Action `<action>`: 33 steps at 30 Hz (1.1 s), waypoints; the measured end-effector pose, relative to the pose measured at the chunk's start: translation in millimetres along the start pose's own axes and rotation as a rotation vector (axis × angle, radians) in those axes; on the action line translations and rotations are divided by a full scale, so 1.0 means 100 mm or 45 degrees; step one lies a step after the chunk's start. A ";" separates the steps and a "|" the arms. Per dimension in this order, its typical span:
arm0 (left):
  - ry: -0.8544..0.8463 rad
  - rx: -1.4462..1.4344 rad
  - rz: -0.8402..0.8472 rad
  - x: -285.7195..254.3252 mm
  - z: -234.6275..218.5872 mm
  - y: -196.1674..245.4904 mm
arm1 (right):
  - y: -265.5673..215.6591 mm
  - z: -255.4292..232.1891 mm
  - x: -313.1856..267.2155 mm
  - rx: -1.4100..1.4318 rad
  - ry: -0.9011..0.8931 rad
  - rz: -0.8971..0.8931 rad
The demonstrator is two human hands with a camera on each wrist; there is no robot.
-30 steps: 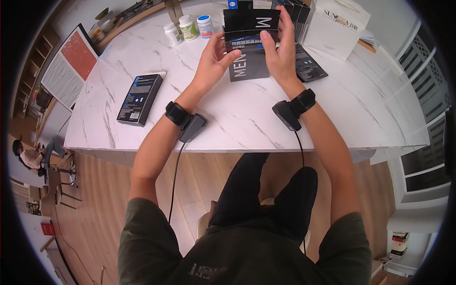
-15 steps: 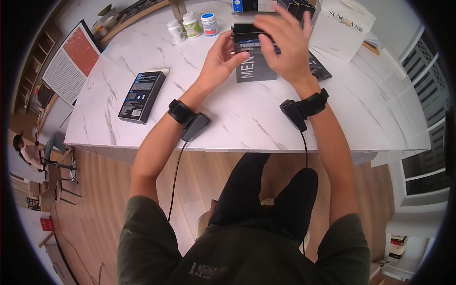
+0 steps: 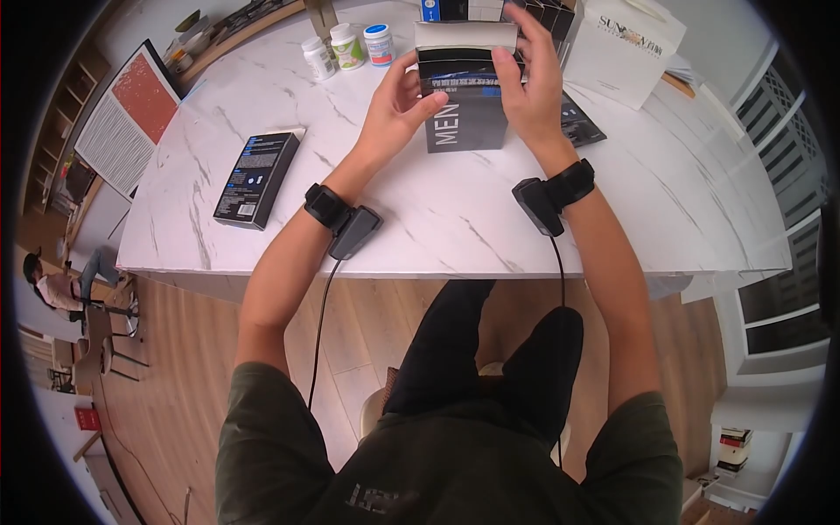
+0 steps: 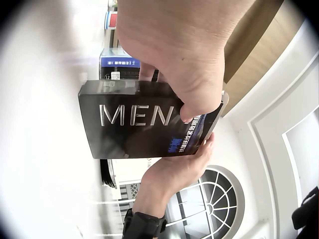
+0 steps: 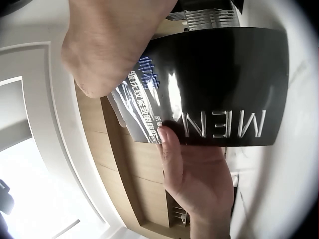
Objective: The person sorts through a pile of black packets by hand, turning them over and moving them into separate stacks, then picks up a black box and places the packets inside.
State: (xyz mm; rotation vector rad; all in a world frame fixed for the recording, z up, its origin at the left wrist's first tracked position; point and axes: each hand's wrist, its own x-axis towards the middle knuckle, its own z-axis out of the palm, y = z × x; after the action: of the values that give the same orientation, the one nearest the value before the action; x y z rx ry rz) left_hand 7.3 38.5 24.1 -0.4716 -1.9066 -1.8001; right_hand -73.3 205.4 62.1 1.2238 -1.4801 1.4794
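A black box (image 3: 466,122) marked "MEN" stands upright on the table in the head view, its pale-lined top flap (image 3: 465,37) raised at the back. My left hand (image 3: 392,112) grips the box's left side, thumb on the front face and fingers around the far side. On the right, my right hand (image 3: 535,98) holds the upper edge, its thumb by the opening and its fingers reaching up behind. The left wrist view shows the box (image 4: 129,122) between both hands. In the right wrist view, my left thumb (image 5: 169,144) presses the front near its printed band.
Another black box (image 3: 255,179) lies at the left. Several bottles, among them a blue-capped one (image 3: 379,48), stand at the back. A white paper bag (image 3: 621,57), a flat black packet (image 3: 582,121) and dark boxes (image 3: 549,22) are at the right.
A black piece marked "M" stood above the box a second ago and no longer shows there. My right hand lifted away, then came back to the box's right edge. The left hand kept its grip.
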 end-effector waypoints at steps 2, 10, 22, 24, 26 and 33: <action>0.015 0.019 0.020 -0.01 0.00 0.02 | 0.06 -0.01 -0.04 -0.020 -0.030 0.012; 0.029 0.096 0.197 0.01 0.01 0.04 | 0.21 0.01 -0.03 -0.014 0.033 -0.189; 0.029 0.170 0.248 0.03 0.00 -0.03 | 0.17 -0.01 -0.02 -0.077 0.003 -0.209; 0.009 0.181 0.213 0.02 0.00 0.01 | 0.19 -0.01 -0.02 -0.087 -0.002 -0.255; 0.000 0.172 0.203 0.02 0.01 0.02 | 0.23 -0.01 -0.02 -0.070 -0.023 -0.262; 0.000 0.096 0.205 0.06 0.00 -0.03 | 0.26 -0.02 -0.06 -0.002 -0.104 -0.149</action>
State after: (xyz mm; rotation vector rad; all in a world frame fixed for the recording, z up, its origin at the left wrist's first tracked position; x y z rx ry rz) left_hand 1.1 37.4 24.6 -0.5811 -1.8720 -1.6199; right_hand -95.9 206.1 48.4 1.3600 -1.4365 1.3654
